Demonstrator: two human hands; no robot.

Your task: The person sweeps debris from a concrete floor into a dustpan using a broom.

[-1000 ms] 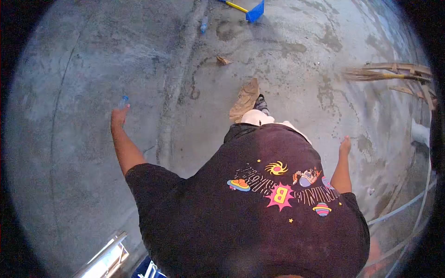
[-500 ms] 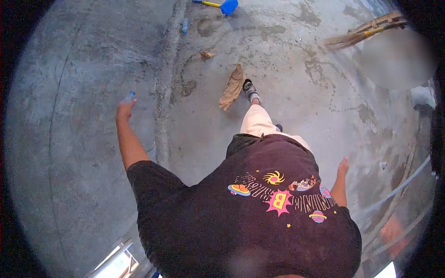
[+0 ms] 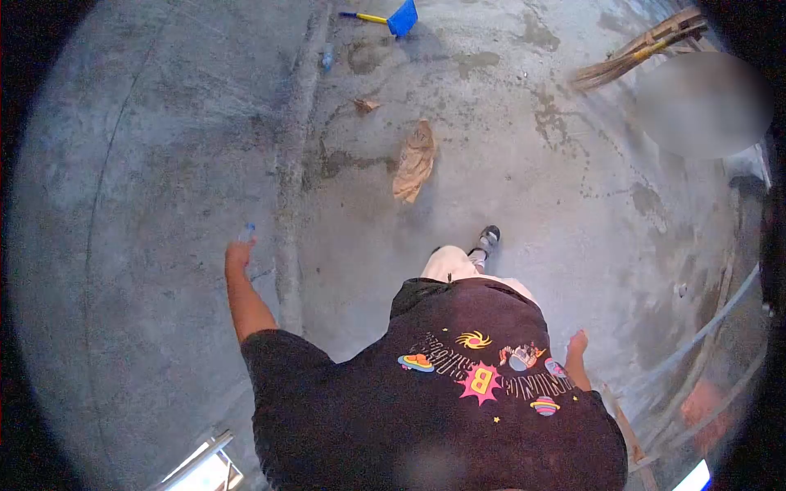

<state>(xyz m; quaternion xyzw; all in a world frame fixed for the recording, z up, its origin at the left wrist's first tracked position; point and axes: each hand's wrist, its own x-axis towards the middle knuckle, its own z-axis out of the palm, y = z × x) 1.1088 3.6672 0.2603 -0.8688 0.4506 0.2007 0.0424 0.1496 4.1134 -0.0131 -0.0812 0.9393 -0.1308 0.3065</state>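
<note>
My left hand (image 3: pixel 238 255) is out at my side with its fingers closed around a small clear plastic bottle (image 3: pixel 247 232) with a blue top. On the other side, my right hand (image 3: pixel 578 342) hangs low beside my shirt; how its fingers lie is too small to make out, and no object shows in it. On the concrete floor ahead of my shoe (image 3: pixel 489 237) lies a crumpled sheet of brown paper (image 3: pixel 415 162). A smaller brown scrap (image 3: pixel 366 105) rests beyond it.
Farther ahead are a blue dustpan (image 3: pixel 402 18) with a yellow handle and another plastic bottle (image 3: pixel 327 59). At the upper right, a straw broom (image 3: pixel 606 74) lies by some wooden slats (image 3: pixel 667 31). A pale hose-like line (image 3: pixel 712 323) runs along the right.
My stride has switched: the foot that was by the brown paper is out of sight and the other shoe is forward. Both hands have swung back toward my body, the left still with the bottle.
</note>
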